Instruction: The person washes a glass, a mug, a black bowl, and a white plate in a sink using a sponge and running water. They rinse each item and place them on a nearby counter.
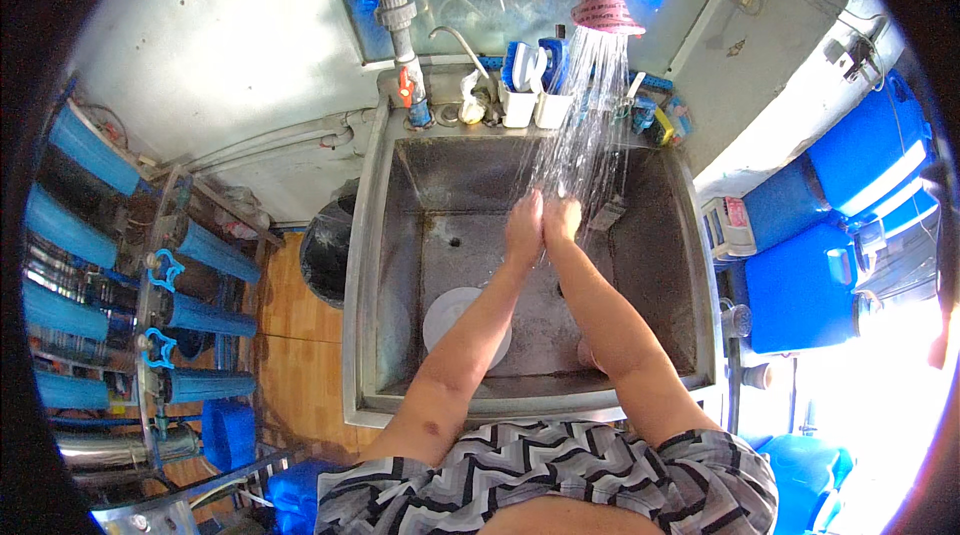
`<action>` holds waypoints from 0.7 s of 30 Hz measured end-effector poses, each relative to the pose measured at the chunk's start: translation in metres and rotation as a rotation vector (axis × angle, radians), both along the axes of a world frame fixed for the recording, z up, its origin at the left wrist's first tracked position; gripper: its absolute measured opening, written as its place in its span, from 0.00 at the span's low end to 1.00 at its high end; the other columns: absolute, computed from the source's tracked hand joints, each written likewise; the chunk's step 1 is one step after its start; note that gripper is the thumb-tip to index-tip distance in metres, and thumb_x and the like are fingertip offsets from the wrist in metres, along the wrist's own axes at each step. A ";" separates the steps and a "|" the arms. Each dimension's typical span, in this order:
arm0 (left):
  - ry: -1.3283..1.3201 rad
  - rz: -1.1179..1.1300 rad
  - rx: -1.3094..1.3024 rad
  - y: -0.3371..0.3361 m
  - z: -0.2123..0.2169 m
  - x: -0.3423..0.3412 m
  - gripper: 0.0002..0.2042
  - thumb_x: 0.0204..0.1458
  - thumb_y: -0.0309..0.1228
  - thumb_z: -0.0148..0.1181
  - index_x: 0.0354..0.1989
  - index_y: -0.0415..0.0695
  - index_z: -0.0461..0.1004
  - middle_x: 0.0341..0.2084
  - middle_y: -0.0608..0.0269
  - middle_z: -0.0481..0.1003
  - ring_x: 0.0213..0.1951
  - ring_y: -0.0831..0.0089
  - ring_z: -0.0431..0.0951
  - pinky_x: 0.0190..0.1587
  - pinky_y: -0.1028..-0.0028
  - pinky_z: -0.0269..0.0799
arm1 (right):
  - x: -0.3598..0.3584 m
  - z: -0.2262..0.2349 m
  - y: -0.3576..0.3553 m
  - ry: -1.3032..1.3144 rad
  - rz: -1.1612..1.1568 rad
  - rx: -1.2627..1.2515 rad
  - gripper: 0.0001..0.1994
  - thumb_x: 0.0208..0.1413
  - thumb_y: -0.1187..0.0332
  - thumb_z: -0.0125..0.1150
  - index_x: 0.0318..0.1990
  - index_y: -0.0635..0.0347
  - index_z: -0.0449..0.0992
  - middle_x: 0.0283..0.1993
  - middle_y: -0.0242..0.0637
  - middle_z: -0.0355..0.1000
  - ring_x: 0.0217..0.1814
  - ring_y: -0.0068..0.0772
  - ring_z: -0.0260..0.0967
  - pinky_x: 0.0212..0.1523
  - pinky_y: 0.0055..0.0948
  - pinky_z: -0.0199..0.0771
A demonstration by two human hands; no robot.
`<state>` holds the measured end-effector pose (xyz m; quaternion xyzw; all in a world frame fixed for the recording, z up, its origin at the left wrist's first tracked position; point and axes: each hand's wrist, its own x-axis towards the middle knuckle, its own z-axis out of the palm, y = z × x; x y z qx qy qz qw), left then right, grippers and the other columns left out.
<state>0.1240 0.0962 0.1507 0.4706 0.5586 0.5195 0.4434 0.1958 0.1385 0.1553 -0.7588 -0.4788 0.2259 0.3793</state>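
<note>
My left hand [523,227] and my right hand [561,220] are held side by side, touching, under a falling spray of water [585,125] from a pink shower head [605,7]. Both hands hover over the deep steel sink [372,265]. Nothing shows in either hand, and the fingers point away from me and lie close together. A round white lid or plate [448,313] lies on the sink floor, partly hidden by my left forearm.
White cups holding blue brushes [535,75] stand on the back ledge beside a pipe with a red valve [404,85]. Blue filter housings [90,235] line the left. Blue water jugs [800,285] sit at the right. A black bin [325,250] stands left of the sink.
</note>
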 end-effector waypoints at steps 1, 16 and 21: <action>-0.262 -0.018 -0.110 -0.001 0.006 -0.005 0.22 0.59 0.47 0.43 0.51 0.43 0.69 0.48 0.58 0.70 0.52 0.64 0.67 0.56 0.66 0.57 | -0.006 0.002 -0.005 0.048 0.079 -0.051 0.15 0.49 0.64 0.55 0.35 0.69 0.76 0.34 0.58 0.74 0.36 0.56 0.74 0.37 0.42 0.73; -0.910 0.077 -0.630 -0.041 -0.062 -0.055 0.26 0.51 0.49 0.58 0.52 0.44 0.67 0.47 0.59 0.73 0.46 0.65 0.75 0.49 0.61 0.70 | 0.000 0.110 -0.015 -0.050 0.916 -0.338 0.24 0.55 0.47 0.54 0.29 0.64 0.79 0.15 0.39 0.70 0.14 0.24 0.66 0.13 0.27 0.63; -0.851 0.133 -0.593 -0.039 -0.074 -0.058 0.29 0.48 0.51 0.61 0.51 0.42 0.68 0.48 0.56 0.73 0.46 0.61 0.75 0.45 0.59 0.72 | -0.004 0.107 -0.014 -0.214 0.631 -0.494 0.48 0.37 0.25 0.50 0.41 0.72 0.77 0.38 0.55 0.75 0.45 0.48 0.74 0.45 0.39 0.72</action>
